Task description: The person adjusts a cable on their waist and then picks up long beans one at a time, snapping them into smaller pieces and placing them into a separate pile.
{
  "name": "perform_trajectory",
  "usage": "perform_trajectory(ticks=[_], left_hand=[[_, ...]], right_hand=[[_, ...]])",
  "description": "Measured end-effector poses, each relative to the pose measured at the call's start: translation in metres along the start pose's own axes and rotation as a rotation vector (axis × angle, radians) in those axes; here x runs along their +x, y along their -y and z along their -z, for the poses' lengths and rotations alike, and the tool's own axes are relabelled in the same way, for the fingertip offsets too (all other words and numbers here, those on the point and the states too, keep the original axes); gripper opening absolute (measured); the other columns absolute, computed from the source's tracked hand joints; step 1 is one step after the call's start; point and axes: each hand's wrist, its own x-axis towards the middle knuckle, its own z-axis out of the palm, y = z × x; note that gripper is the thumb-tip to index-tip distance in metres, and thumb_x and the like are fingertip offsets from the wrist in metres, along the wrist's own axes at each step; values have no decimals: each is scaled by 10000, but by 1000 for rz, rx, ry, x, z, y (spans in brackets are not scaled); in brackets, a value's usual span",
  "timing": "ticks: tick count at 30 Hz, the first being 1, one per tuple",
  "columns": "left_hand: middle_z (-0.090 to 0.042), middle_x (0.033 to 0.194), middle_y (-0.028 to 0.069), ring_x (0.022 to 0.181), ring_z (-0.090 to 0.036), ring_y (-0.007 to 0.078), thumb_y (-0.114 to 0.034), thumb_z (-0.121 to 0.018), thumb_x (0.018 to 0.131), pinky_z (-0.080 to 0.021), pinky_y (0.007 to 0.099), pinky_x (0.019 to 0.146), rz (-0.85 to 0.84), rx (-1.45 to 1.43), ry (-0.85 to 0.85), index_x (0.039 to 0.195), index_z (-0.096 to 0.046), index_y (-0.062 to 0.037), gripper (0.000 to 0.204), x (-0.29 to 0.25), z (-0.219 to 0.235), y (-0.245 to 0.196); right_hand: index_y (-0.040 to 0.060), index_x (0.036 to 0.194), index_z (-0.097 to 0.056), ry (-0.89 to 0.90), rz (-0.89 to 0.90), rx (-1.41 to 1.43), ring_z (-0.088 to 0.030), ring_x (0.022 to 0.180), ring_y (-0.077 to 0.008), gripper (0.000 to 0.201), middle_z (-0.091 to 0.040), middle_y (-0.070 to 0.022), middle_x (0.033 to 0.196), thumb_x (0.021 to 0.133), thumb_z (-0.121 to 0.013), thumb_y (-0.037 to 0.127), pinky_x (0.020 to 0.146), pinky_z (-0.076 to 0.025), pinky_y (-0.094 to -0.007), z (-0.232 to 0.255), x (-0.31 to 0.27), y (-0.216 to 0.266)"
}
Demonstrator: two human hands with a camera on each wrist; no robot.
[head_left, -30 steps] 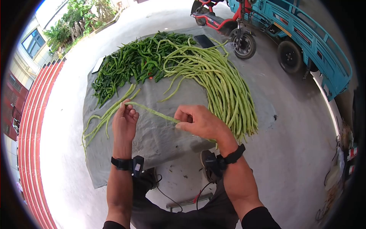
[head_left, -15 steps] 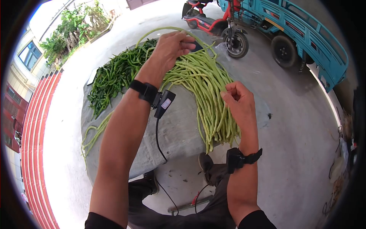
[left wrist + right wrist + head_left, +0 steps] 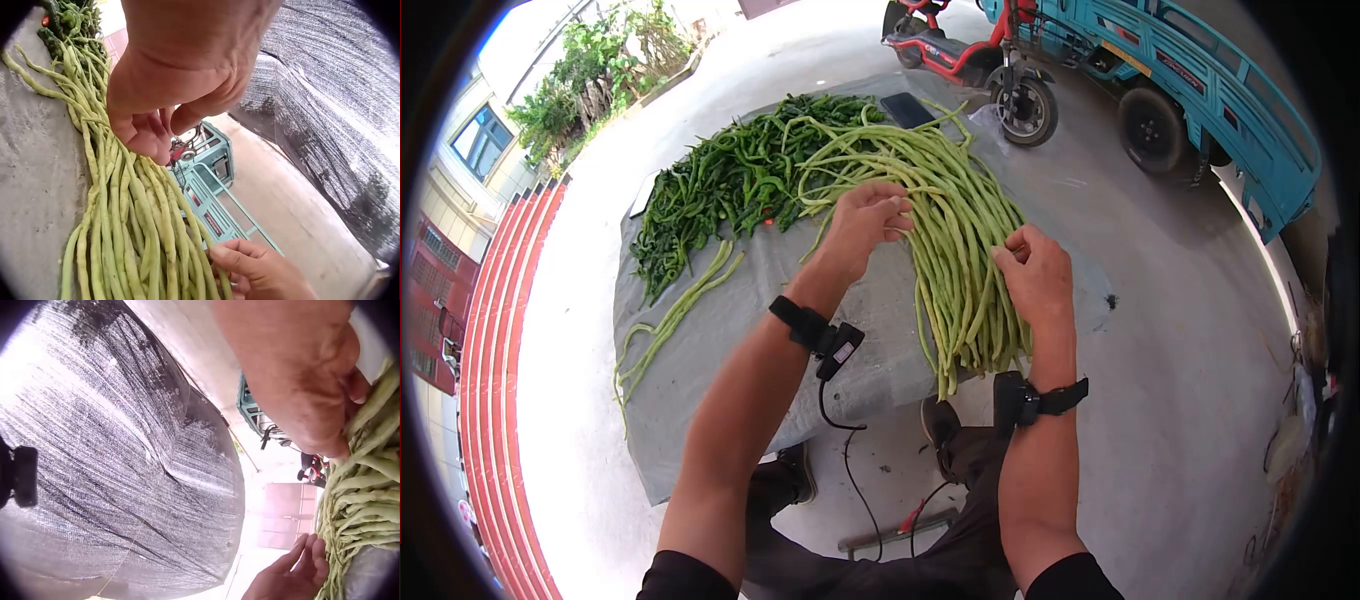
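Observation:
A thick pile of long green beans (image 3: 960,240) lies on a grey sheet (image 3: 740,330). Over the pile's left part hovers the left hand (image 3: 865,230), its fingers loosely bent and nothing seen between them; the left wrist view shows the same hand (image 3: 181,81) above the beans (image 3: 137,225). At the pile's right edge the right hand (image 3: 1040,280) pinches a long bean between thumb and fingers, as the left wrist view also shows this hand (image 3: 262,269). Several separate beans (image 3: 675,315) lie at the sheet's left.
Green peppers (image 3: 720,185) are heaped behind and to the left of the beans. A dark phone (image 3: 908,110) lies at the sheet's back edge, a white flat object (image 3: 643,196) at its left. A red scooter (image 3: 960,60) and a blue cart (image 3: 1190,90) stand beyond.
The bean stretched between both hands has been laid on the pile. The left hand reached to the back of the pile, let go and came back nearer; the right hand moved right.

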Motion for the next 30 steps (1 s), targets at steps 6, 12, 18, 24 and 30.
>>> perform_trajectory(ticks=[6,12,18,24,30], left_hand=[[-742,1132,83,939,-721,169,-172,-666,1042,-556,311,783,14,48,-88,1278,-667,-39,271,-61,57,35],[-755,1027,73,920,-706,166,-93,-671,1012,-558,318,800,-196,452,-347,1191,-699,-25,193,-120,134,66],[-747,1066,124,1026,-720,314,-49,-687,936,-570,421,913,-354,928,-693,1202,-694,-51,266,-171,199,87],[-632,1312,184,1264,-569,411,-41,-722,823,-482,515,1036,-214,1169,-969,1239,-659,-75,422,-214,226,81],[-636,1291,191,1266,-576,396,-92,-754,811,-475,500,1041,-133,1285,-980,1301,-635,-25,509,-215,247,78]], right_hand=[[8,987,-674,-9,64,-2,-690,793,-287,242,-713,-139,862,890,-797,192,759,-540,-429,-10,0,1],[14,1027,-663,-3,118,13,-665,807,-223,202,-699,-97,877,989,-733,200,778,-527,-405,-15,-4,14],[9,1005,-653,38,221,166,-621,796,-146,142,-666,-53,859,1013,-706,140,769,-505,-346,-34,-11,40],[3,993,-660,74,288,191,-598,779,-122,130,-649,-42,839,1018,-700,125,751,-496,-326,-55,-19,65],[-1,975,-655,115,310,189,-593,766,-114,110,-648,-35,826,1012,-706,90,736,-490,-316,-71,-30,82]])
